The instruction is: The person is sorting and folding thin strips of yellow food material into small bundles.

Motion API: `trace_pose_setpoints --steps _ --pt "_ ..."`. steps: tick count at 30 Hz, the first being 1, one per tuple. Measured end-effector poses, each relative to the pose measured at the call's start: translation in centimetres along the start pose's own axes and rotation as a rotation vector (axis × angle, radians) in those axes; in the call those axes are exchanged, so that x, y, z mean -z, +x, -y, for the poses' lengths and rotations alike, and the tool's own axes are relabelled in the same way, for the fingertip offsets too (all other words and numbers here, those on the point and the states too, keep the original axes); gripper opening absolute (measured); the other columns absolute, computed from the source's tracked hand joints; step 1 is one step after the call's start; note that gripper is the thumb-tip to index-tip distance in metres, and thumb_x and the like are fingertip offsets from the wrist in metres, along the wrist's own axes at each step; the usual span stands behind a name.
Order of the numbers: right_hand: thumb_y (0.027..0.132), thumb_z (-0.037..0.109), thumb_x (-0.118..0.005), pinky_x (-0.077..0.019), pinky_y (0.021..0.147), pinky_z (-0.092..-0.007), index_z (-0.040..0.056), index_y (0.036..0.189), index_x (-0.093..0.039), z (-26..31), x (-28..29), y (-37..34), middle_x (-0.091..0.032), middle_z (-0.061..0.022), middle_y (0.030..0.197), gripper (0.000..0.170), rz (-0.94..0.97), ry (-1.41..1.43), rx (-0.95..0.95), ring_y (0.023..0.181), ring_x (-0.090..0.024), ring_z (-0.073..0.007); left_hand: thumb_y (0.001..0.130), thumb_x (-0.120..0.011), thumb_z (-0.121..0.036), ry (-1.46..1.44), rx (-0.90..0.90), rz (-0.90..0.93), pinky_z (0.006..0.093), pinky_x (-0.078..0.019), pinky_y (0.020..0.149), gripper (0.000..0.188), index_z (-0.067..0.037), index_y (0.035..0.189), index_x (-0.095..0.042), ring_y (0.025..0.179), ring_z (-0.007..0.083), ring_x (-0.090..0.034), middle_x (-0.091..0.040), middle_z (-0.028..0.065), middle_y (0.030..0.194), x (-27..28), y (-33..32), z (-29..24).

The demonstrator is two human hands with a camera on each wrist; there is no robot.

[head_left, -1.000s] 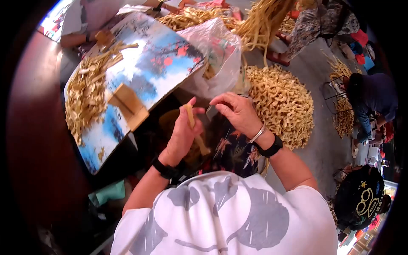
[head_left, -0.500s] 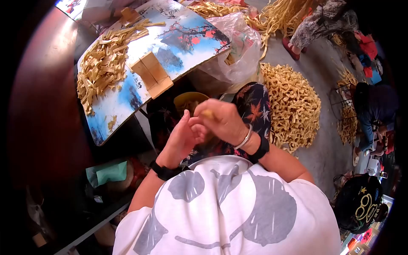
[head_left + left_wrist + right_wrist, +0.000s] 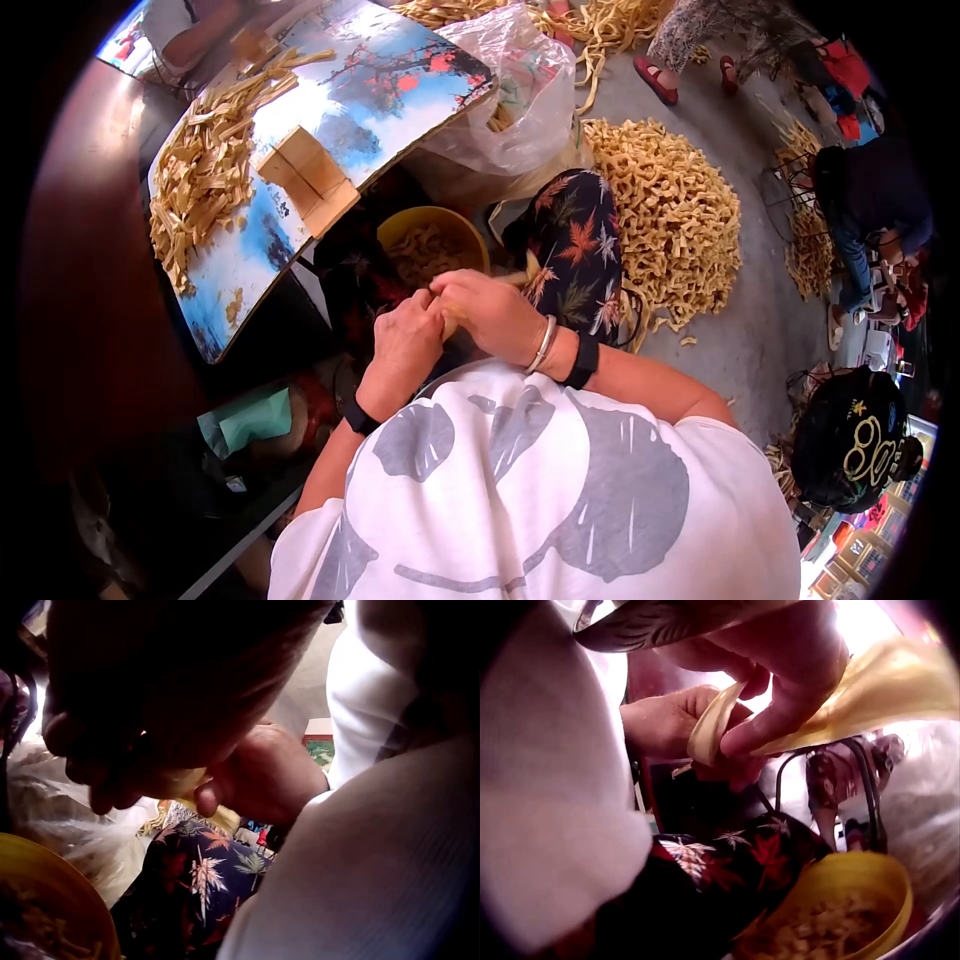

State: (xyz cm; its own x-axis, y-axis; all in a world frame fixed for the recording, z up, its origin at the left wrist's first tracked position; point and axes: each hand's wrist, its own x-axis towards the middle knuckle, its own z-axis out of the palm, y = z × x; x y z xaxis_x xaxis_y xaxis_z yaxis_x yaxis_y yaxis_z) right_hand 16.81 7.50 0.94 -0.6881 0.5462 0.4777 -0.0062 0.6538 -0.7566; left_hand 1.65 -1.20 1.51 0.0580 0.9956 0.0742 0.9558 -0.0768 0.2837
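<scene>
The strip (image 3: 900, 679) that I hold is thin, pliable and smooth, with a satin, slightly translucent finish. My bracelet (image 3: 667, 624) is polished metal with an engraved pattern; my wristband (image 3: 583, 360) is matt. My shirt (image 3: 490, 450) is soft, matt, printed cloth. My trousers (image 3: 575, 240) are matt cloth, also printed. The bowl (image 3: 482, 245) is smooth plastic with a low gloss. The table (image 3: 370, 125) has a smooth, glossy, printed top. At its near edge, the block (image 3: 312, 190) is flat, bare, matt wood. Along its left edge, the loose pieces (image 3: 200, 160) are matt and rough. Just beside its right corner, the bag (image 3: 535, 75) is thin, crinkled, glossy clear plastic. The heap (image 3: 670, 220) is knobbly and matt.
</scene>
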Motion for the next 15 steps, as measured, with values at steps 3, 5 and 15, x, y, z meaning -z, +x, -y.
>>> trace_pose_setpoints --steps 3,5,15 --pt "0.095 0.008 -0.056 -0.0535 0.058 -0.0295 0.0011 0.100 -0.058 0.1 0.3 0.3 -0.065 -0.0102 0.082 0.008 0.001 0.284 -0.628 0.068 -0.066 -0.0214 0.072 -0.064 0.001 -0.002 0.046 -0.067 0.0394 -0.0505 0.061 0.028 -0.006 0.099 -0.059 0.076 0.0305 -0.062 -0.055 0.0114 0.085 0.6 0.2 -0.7" --pt "0.095 0.013 -0.061 -0.0515 0.044 -0.0276 0.0021 0.104 -0.055 -0.7 -0.5 0.3 -0.066 -0.0079 0.070 0.015 -0.065 0.478 -0.828 0.051 -0.064 -0.0136 0.072 -0.062 0.004 -0.029 0.028 -0.166 0.0391 -0.0502 0.060 0.035 -0.006 0.105 -0.060 0.075 0.0310 -0.061 -0.055 0.0118 0.085 1.1 0.6 -1.2" --pt "0.097 0.024 -0.057 -0.0524 0.066 -0.0325 0.0029 0.100 -0.063 -1.4 -0.8 -0.5 -0.067 -0.0093 0.080 0.022 0.038 0.323 -0.565 0.068 -0.066 -0.0207 0.081 -0.062 0.000 -0.220 0.165 -0.222 0.0425 -0.0510 0.060 0.031 -0.004 0.112 -0.062 0.075 0.0376 -0.063 -0.057 0.0156 0.090 0.3 1.7 -1.5"
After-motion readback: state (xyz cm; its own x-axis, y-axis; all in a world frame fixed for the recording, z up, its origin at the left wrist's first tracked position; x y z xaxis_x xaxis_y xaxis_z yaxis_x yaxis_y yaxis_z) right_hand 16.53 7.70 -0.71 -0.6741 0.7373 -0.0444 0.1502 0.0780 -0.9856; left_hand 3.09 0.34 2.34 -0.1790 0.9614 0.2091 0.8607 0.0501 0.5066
